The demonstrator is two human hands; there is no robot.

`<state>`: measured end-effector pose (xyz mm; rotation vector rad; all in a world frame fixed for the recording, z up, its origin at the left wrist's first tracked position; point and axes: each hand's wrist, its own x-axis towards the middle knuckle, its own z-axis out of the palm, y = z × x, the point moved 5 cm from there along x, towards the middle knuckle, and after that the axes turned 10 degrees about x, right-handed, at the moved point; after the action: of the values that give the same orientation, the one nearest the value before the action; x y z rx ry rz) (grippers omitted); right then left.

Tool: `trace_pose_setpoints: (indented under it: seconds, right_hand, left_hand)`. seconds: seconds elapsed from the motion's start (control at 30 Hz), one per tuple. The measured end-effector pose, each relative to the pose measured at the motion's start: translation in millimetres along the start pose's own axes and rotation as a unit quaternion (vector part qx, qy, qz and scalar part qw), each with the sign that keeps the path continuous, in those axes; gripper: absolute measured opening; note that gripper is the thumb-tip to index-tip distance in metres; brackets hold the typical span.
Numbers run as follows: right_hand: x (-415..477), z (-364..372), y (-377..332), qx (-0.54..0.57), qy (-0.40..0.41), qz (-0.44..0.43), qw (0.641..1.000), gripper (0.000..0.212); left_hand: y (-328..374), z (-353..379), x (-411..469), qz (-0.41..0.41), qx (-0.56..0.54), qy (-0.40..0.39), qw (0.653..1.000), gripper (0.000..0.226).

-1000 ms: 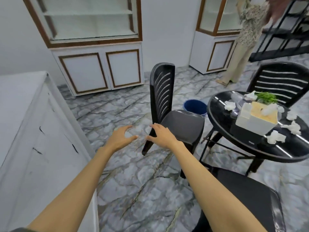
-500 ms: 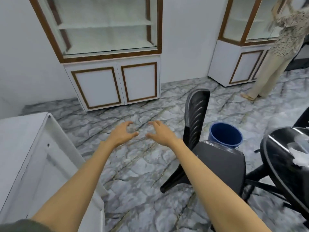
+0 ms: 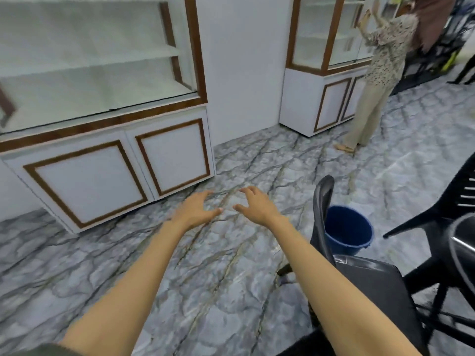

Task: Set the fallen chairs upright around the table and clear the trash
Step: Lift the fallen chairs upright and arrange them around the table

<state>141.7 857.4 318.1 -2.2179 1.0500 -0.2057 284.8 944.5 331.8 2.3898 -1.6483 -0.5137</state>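
Both my arms reach forward over the marble floor. My left hand [image 3: 196, 210] and my right hand [image 3: 257, 205] hover side by side, fingers spread, holding nothing. A black plastic chair [image 3: 359, 273] stands upright just right of my right forearm, its back edge-on to me. A second black chair [image 3: 447, 201] shows partly at the right edge. The rim of the black round table [image 3: 460, 242] peeks in at the far right. A blue bucket [image 3: 347, 233] stands on the floor behind the near chair.
A white cabinet with brown trim and glass shelves [image 3: 102, 150] fills the left wall. Another like it [image 3: 326, 73] stands at the back right, where a person [image 3: 377, 73] faces it with arms raised. Open marble floor lies ahead.
My view has swung left and up, away from the table, so the chair and table slid to the right edge. My right hand has left the chair's seat; both hands hang free.
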Motion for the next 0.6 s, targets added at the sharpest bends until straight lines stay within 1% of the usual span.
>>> trace_pose_setpoints:
  seconds: [0.17,0.3,0.47,0.6]
  right_hand:
    - [80.4,-40.9,21.5,0.022,0.064,0.072,0.995,0.063]
    - [128.1,-79.2,56.3,0.032,0.111,0.126,0.985,0.063]
    - [185.9,-126.5,114.1,0.043,0.148,0.187,0.970,0.064]
    - [239.0,-174.8,167.0,0.055,0.177,0.215,0.959,0.064]
  left_hand:
    - [12.1,-30.6,115.0,0.084,0.023,-0.018,0.996,0.068]
    - [41.1,-28.9,199.7,0.141,0.024,-0.044,0.989,0.066]
    - [97.7,-19.3,305.6,0.217,0.032,-0.063,0.974,0.067]
    - [153.9,-21.9,396.3,0.259,0.030,-0.074,0.962,0.065]
